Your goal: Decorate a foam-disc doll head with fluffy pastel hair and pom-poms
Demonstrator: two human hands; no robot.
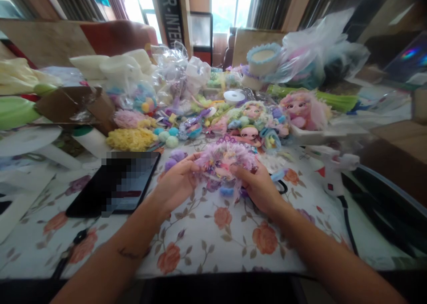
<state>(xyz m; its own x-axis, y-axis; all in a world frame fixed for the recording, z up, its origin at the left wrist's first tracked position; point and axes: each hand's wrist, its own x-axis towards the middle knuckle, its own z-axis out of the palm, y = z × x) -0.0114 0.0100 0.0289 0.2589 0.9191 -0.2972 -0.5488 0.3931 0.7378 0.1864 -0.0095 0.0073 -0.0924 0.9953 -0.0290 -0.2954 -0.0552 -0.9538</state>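
- Left hand (176, 184) grips the left edge of a frilly purple doll piece (224, 161); fingers (192, 160) curled narrow onto the fluff, thumb on top.
- Right hand (258, 186) holds the piece's right side, fingers (240, 170) pinched into the fluff from below/front.
- Doll piece sits between both sets of fingertips, lifted just above the floral tablecloth (213, 233), pink face part showing in the middle.
- Purple pom-poms (175, 159) just beside left fingertips, touching or nearly; can't tell which.
- Black loop handle (282, 186) just behind right hand, partly hidden.
- Tablet (115, 190) left of left hand, near, screen blurred.
- Beyond fingertips: yellow frill (130, 139), more doll faces (253, 117), white tape roll (234, 96) further back.
- Clear plastic bags (316, 50) well apart, far right-back.
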